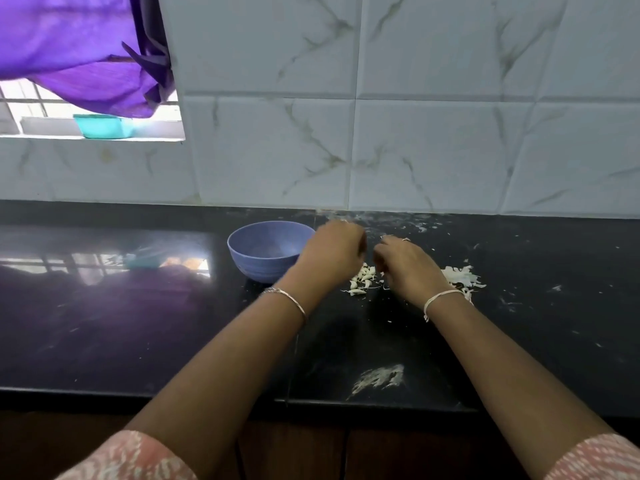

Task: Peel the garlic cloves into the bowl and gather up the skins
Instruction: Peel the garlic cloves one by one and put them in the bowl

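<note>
White marbled tiles fill the wall ahead of you, and the black polished bench runs beneath them, speckled with pale flecks on its right half. A purple curtain hangs over the window at upper left.

Your left hand is raised over the middle of the bench with its back to the camera and its fingers curled under. It hides the right rim of the lavender bowl, which stands on the bench just to its left. Your right hand sits close beside the left, knuckles up and fingers bent downward. Each grip is turned away, so you cannot tell whether either is clamped on anything.

A teal tub rests on the window sill. The loose skins lie heaped on the bench just right of your right wrist. The garlic cloves lie in a small pile on the bench between your two hands, outside the bowl.
</note>
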